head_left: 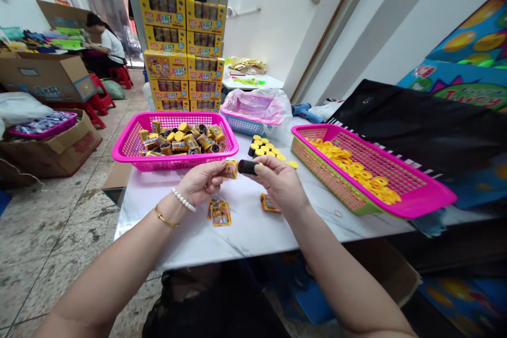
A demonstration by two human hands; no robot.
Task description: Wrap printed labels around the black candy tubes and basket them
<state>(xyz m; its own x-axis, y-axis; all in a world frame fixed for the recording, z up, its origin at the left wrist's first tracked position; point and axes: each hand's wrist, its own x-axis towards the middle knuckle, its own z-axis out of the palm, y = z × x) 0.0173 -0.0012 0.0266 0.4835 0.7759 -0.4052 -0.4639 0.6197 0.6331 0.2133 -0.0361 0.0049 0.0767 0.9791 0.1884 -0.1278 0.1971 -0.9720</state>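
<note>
Left hand (201, 181) is pinching 1 label (231, 169), right hand (283, 182) gripping 1 black tube (247, 167) — labelled tubes (190, 141) lying in the pink basket (170, 158), bare ones (252, 151) waiting.

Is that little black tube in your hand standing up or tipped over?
Tipped sideways: the right hand holds the black tube with one round end facing the left hand.

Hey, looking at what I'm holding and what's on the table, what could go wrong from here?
The black cylinder in your right hand might slip and roll. The printed wrapper pinched in your left hand might crease. Your right hand is close to the wrapper stack and yellow-topped cylinders, so it could knock them.
</note>
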